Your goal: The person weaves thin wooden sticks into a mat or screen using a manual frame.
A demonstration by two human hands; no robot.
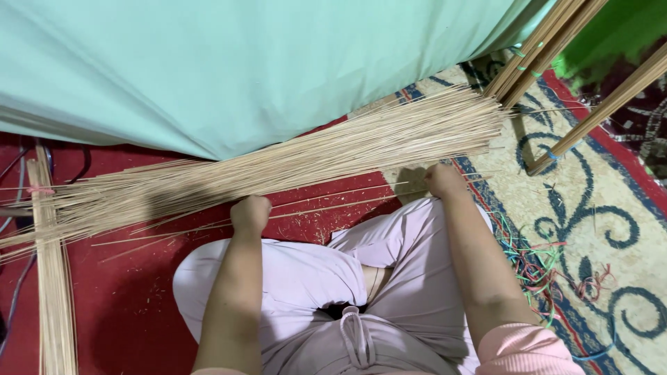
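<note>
A long loose pile of thin pale bamboo sticks [278, 163] lies across the floor in front of my crossed legs in light pink trousers [313, 278]. My left hand [250, 213] is closed in a fist around a thin stick [333, 194] that runs to the right. My right hand [443, 180] is also closed, at the same stick's other part, near the pile's lower edge. A few single sticks lie apart from the pile between my hands.
A mint-green cloth [229, 62] hangs behind the pile. A tied bundle of sticks [54, 278] lies at the left on the red floor mat [132, 305]. More stick bundles [549, 42] lean at the upper right over a patterned carpet [590, 229]. Coloured strings [538, 267] lie beside my right leg.
</note>
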